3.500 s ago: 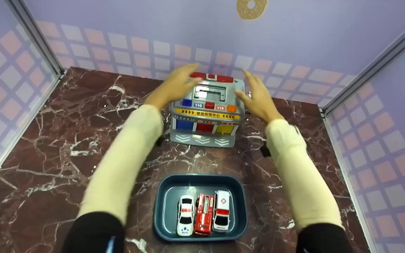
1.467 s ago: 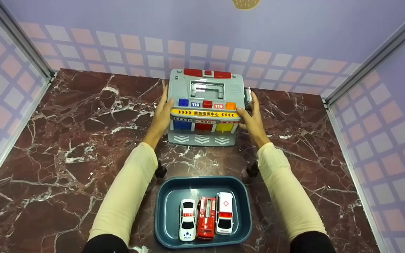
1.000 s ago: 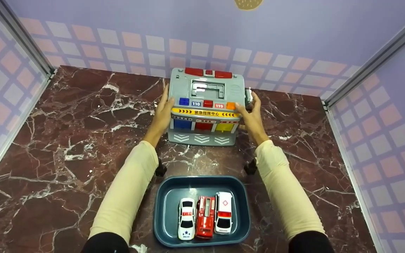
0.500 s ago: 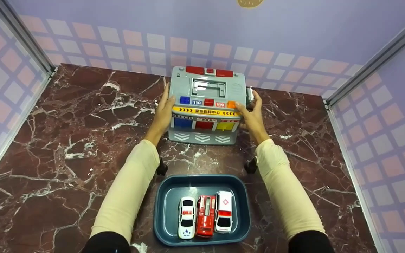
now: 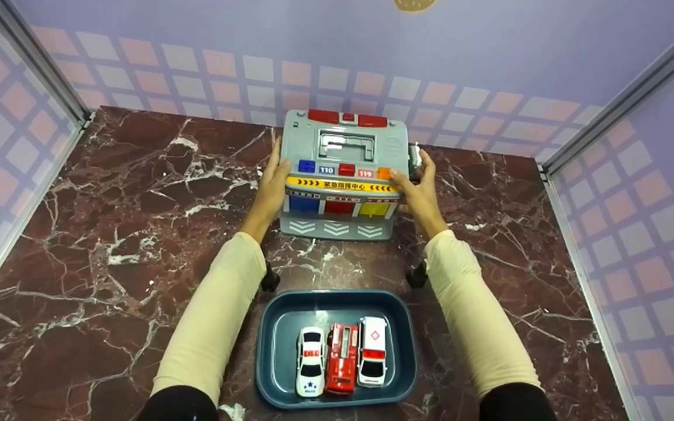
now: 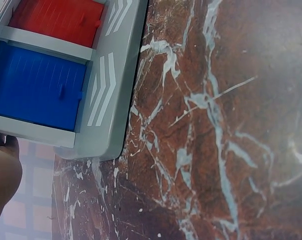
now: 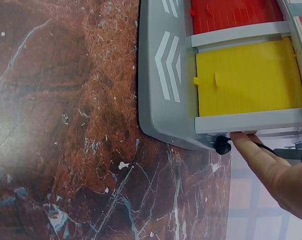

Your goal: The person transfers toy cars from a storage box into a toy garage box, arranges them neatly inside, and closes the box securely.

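A grey toy emergency station (image 5: pixel 346 151) stands at the back in the head view, with blue, red and yellow garage doors below a yellow sign strip. My left hand (image 5: pixel 268 190) holds its left side, thumb at the front corner and fingers running back along the wall. On the opposite side my right hand (image 5: pixel 422 193) grips it, thumb by the orange button (image 5: pixel 384 173) and fingers behind a small white part. The blue door (image 6: pixel 38 85) fills much of the left wrist view. In the right wrist view a fingertip touches below the yellow door (image 7: pixel 248 77), near a black cord (image 7: pixel 222 145).
A dark blue tray (image 5: pixel 337 297) sits in front, holding a white police car (image 5: pixel 310 362), a red fire truck (image 5: pixel 342 359) and a white ambulance (image 5: pixel 372 351). The marbled table (image 5: pixel 114 234) meets a purple wall (image 5: pixel 337 35) close behind the station, with side panels left and right.
Both hands came down from above the toy station onto its sides by 1.5 s ago. Since then they have stayed there, and the station and tray have hardly moved.
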The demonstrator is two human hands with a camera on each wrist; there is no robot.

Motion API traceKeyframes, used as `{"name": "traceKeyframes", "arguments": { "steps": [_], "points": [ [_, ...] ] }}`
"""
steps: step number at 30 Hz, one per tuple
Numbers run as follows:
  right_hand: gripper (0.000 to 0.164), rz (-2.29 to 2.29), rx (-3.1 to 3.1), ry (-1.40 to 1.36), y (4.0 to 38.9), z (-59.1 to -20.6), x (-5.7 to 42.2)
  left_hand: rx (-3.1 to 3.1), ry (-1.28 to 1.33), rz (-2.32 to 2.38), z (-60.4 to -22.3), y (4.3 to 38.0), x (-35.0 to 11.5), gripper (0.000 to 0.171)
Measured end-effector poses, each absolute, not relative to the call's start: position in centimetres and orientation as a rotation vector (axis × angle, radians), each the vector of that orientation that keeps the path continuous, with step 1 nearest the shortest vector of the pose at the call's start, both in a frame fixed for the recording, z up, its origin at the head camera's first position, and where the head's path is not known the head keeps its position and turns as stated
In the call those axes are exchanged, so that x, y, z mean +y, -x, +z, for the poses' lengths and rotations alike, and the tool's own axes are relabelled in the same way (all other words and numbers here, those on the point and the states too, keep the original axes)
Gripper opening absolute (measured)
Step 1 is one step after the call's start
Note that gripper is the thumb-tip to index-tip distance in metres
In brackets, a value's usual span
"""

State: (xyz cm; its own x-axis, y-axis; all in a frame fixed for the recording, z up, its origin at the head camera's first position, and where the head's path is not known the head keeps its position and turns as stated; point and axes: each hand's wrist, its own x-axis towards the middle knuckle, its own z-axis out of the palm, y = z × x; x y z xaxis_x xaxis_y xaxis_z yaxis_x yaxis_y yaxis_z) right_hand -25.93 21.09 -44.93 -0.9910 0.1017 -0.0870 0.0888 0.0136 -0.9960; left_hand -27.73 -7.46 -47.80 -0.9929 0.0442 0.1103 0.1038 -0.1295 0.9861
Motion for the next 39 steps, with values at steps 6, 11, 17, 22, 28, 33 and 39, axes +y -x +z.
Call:
{"name": "traceKeyframes", "arguments": {
  "steps": [6, 11, 17, 22, 28, 33, 39],
  "points": [
    [0.088, 2.197, -2.227, 0.224, 25.9, -44.7, 21.0, -2.029, 0.178, -2.344, -47.9, 27.8, -7.4, 0.059],
    [0.087, 2.195, -2.218, 0.229, 25.9, -44.6, 21.0, -2.017, 0.185, -2.356, -47.9, 27.8, -7.4, 0.06],
    [0.088, 2.206, -2.205, 0.217, 25.9, -44.8, 21.0, -2.025, 0.194, -2.353, -46.8, 27.2, -7.4, 0.059],
    [0.087, 2.199, -2.196, 0.215, 26.0, -44.7, 21.1, -2.06, 0.187, -2.329, -45.0, 26.0, -7.4, 0.06],
    [0.087, 2.194, -2.201, 0.212, 26.0, -44.7, 21.1, -2.055, 0.177, -2.348, -44.8, 25.8, -7.3, 0.061],
    [0.087, 2.197, -2.21, 0.21, 26.0, -44.7, 21.1, -2.048, 0.139, -2.373, -45.2, 26.0, -7.4, 0.062],
    [0.087, 2.234, -2.179, 0.207, 26.0, -44.7, 21.1, -2.013, 0.124, -2.384, -47.3, 27.5, -7.4, 0.061]
  ]
}}
